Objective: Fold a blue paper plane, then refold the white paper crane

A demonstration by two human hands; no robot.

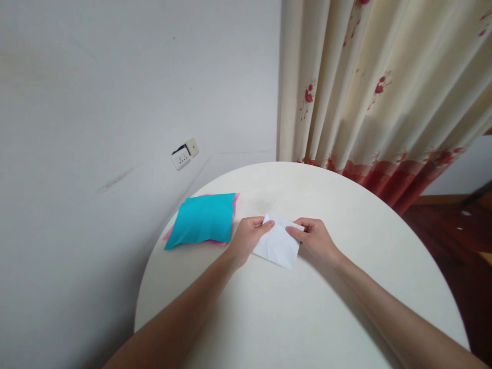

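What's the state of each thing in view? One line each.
white paper: folded, flat on the table, pinched at both upper corners
left hand: grip on the paper's left corner
right hand: grip on the paper's right corner
blue sheet: unfolded, lying on a pink sheet
pink sheet: mostly covered, edges showing
round table: bearing all the paper
curtain: drawn
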